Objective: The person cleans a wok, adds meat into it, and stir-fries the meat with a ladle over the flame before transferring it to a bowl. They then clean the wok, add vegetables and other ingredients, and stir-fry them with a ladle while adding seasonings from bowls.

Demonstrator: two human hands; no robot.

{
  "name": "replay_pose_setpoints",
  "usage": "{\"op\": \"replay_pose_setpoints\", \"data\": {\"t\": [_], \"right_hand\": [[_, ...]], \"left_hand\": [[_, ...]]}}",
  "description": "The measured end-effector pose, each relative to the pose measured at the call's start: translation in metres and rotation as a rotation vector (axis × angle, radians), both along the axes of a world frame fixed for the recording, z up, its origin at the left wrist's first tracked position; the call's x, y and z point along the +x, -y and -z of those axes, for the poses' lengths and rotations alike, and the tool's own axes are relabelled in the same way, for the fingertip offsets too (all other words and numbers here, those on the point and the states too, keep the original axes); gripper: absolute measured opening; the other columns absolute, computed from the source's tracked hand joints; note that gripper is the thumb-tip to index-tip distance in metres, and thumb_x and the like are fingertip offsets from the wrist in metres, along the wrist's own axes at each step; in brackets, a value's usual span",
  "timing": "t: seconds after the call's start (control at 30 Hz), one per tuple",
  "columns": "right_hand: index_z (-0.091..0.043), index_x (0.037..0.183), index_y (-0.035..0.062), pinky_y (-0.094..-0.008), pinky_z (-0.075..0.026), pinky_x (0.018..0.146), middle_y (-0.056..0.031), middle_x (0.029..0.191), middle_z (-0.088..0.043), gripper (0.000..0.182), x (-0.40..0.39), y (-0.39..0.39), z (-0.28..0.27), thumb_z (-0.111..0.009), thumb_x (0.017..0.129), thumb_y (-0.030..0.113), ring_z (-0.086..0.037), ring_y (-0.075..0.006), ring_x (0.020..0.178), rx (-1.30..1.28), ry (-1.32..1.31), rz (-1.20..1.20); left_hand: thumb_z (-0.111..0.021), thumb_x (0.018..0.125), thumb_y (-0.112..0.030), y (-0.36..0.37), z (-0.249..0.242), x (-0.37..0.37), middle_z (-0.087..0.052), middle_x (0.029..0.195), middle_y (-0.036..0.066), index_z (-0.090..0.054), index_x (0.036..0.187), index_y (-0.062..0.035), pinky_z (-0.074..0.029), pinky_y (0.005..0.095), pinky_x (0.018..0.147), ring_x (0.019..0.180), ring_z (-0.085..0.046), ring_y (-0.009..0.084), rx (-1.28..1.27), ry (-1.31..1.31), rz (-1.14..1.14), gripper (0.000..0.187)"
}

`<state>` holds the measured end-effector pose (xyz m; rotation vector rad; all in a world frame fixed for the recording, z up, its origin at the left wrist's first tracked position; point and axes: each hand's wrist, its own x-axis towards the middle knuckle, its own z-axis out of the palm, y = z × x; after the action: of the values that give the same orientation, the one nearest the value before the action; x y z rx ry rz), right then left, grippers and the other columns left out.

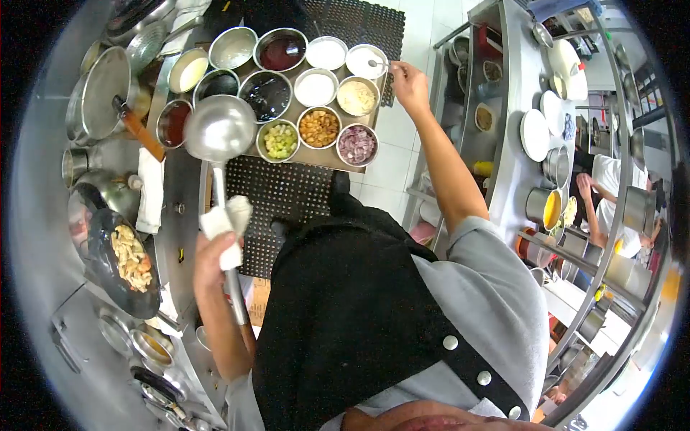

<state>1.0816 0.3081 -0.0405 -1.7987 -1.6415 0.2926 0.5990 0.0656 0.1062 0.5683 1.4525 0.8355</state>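
A large steel ladle hangs bowl-up in front of me at the left. My left hand is wrapped round its handle together with a folded white cloth. On the far side, my right hand pinches a small metal spoon, whose tip is over a bowl of white powder. Close by are a second white-filled bowl, a bowl of minced pale garlic-like bits, diced brown cubes, chopped purple onion and diced green pieces.
Bowls of dark liquid and red sauce share the tray. At left, a black wok holds pale cooked pieces, near a large pot. A steel shelf with plates lines the right; another person stands beyond it.
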Motion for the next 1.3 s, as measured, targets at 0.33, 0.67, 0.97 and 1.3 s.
{"op": "replay_pose_setpoints", "data": {"t": [0.33, 0.67, 0.97, 1.3], "right_hand": [[-0.068, 0.109, -0.0066, -0.0289, -0.052, 0.057, -0.0153, 0.096, -0.076, 0.028, 0.021, -0.013, 0.07, -0.059, 0.101, 0.018, -0.065, -0.0119, 0.064, -0.142, -0.831, 0.142], [-0.06, 0.116, -0.003, -0.0248, -0.036, 0.045, -0.0192, 0.098, -0.075, 0.024, 0.049, -0.012, 0.037, -0.057, 0.1, 0.015, -0.063, -0.0149, 0.06, -0.268, -1.293, 0.305], [-0.063, 0.116, -0.005, -0.0261, -0.042, 0.049, -0.0161, 0.098, -0.075, 0.026, 0.009, -0.016, -0.021, -0.056, 0.102, 0.016, -0.064, -0.0139, 0.062, -0.272, -1.14, 0.028], [-0.067, 0.105, -0.0056, -0.0297, -0.052, 0.06, -0.012, 0.086, -0.074, 0.025, -0.057, -0.056, 0.002, -0.061, 0.1, 0.018, -0.063, -0.0137, 0.062, -0.19, -0.815, -0.068]], "left_hand": [[-0.074, 0.083, -0.021, -0.056, 0.029, 0.117, -0.071, 0.092, 0.004, -0.069, 0.115, 0.0012, -0.05, 0.0263, 0.068, 0.077, -0.065, 0.0124, -0.215, 0.134, 0.363, 0.04], [-0.073, 0.084, -0.023, -0.072, 0.034, 0.125, -0.07, 0.093, 0.004, -0.069, 0.116, 0.0004, -0.05, 0.0271, 0.069, 0.079, -0.064, 0.0125, -0.235, 0.108, 0.373, 0.04], [-0.072, 0.086, -0.022, -0.101, 0.087, 0.142, -0.07, 0.099, 0.004, -0.067, 0.119, 0.002, -0.05, 0.027, 0.072, 0.083, -0.064, 0.0126, -0.157, 0.281, 0.376, 0.041], [-0.073, 0.08, -0.019, -0.031, 0.061, 0.096, -0.071, 0.103, 0.007, -0.066, 0.119, 0.0023, -0.052, 0.0289, 0.079, 0.087, -0.066, 0.0158, -0.253, 0.231, 0.238, 0.045]]}}
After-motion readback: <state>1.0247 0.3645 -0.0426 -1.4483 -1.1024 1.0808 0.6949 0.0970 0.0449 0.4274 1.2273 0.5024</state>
